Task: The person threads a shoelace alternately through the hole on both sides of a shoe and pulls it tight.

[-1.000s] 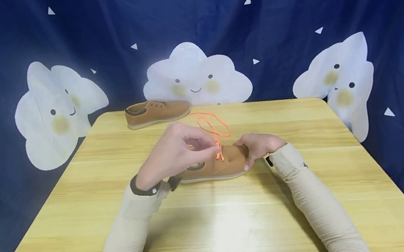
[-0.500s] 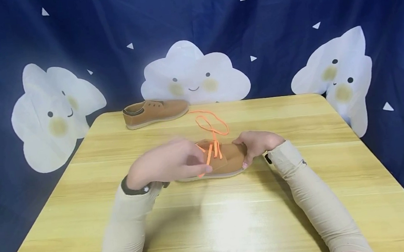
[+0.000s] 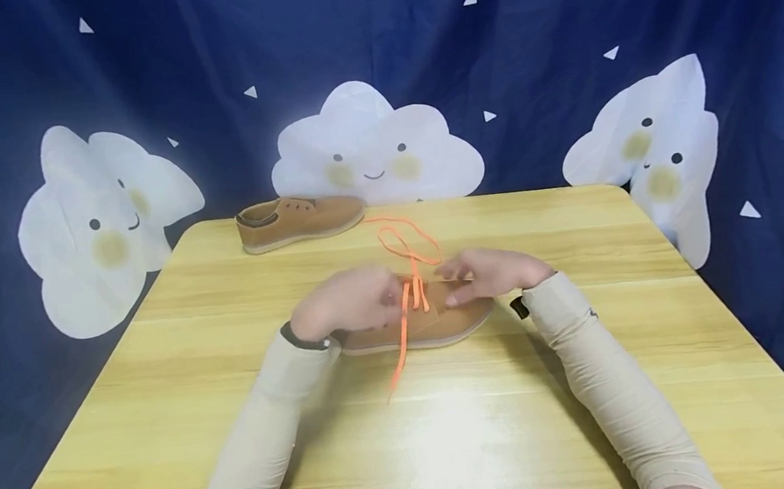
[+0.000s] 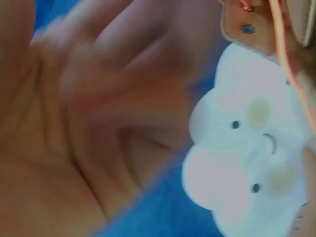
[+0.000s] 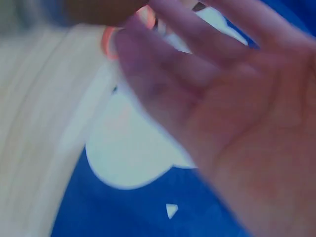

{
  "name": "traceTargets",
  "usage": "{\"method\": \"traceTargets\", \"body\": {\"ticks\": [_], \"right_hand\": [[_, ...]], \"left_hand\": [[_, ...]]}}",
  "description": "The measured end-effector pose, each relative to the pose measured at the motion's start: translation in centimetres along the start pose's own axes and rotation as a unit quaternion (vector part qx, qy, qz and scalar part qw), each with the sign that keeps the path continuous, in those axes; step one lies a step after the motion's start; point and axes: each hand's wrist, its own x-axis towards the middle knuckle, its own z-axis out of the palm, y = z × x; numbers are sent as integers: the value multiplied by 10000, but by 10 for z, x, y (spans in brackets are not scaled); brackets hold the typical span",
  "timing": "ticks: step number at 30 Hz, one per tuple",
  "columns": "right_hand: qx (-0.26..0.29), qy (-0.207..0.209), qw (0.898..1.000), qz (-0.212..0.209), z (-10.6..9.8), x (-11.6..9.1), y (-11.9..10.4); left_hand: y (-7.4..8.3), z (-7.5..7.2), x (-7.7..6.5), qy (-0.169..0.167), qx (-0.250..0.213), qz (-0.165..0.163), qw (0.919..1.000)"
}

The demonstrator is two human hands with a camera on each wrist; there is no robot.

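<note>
A brown shoe (image 3: pixel 462 321) lies mid-table, its toe to the right. An orange shoelace (image 3: pixel 404 344) is threaded at its front eyelets. One length drapes over the near side onto the wood, and a loop lies behind the shoe. My left hand (image 3: pixel 351 301), blurred, is over the shoe's opening with loosely bent fingers. In the left wrist view the lace (image 4: pixel 280 44) and eyelet flap (image 4: pixel 261 38) appear apart from its fingers. Above the toe, my right hand (image 3: pixel 493 271) has relaxed, spread fingers; its palm (image 5: pixel 237 98) shows in the right wrist view, holding nothing.
A second brown shoe (image 3: pixel 327 218) without a lace stands at the table's back left edge. The light wooden table (image 3: pixel 564 418) has rounded corners. Behind it hangs a dark blue curtain (image 3: pixel 521 36) with white clouds.
My left hand has pulled the lace end toward the near side, let it go, and moved back to the shoe's opening. My right hand has released the toe and lifted slightly.
</note>
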Motion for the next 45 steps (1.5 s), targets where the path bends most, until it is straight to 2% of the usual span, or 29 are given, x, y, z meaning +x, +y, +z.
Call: {"method": "traceTargets", "body": {"ticks": [1, 3, 5, 6, 9, 15, 20, 27, 30, 34, 37, 41, 43, 45], "right_hand": [[60, 263, 9995, -178, 0, 2, -1], [269, 692, 9954, -605, 3, 8, -3], [401, 954, 9906, -899, 7, 13, -5], [432, 1034, 9888, -990, 9, 16, -5], [464, 1134, 9856, -1165, 16, 22, -6], [646, 1329, 9844, -955, 21, 26, -3], [968, 1460, 9814, -779, 22, 27, -1], [1529, 1788, 9685, -821, 27, 30, 0], [1388, 1883, 9686, -847, 27, 31, -1], [946, 1933, 9732, -813, 23, 28, -1], [706, 1784, 9783, -780, 18, 25, 1], [465, 1365, 9877, -598, 12, 18, 2], [395, 1100, 9922, -425, 8, 14, 2], [338, 775, 9962, -217, 5, 8, 1]], "left_hand": [[-3, 1, 4, 452, -60, -42, 9990], [-8, 5, 13, 1295, -46, -97, 9915], [-13, 12, 22, 1764, 63, -78, 9843], [-16, 16, 26, 1832, 114, -59, 9830], [-21, 26, 32, 1747, 213, 29, 9844], [-23, 29, 32, 1784, 158, 156, 9837], [-21, 32, 35, 1745, 176, -60, 9845], [-20, 35, 37, 1838, 305, -284, 9821], [-20, 34, 37, 1929, 510, -249, 9796], [-20, 32, 36, 1943, 695, -196, 9783], [-20, 31, 34, 1922, 775, -171, 9781], [-11, 22, 25, 2019, 744, -267, 9762], [-3, 17, 18, 1949, 786, -462, 9766], [6, 15, 11, 1730, 1048, -714, 9767]]}}
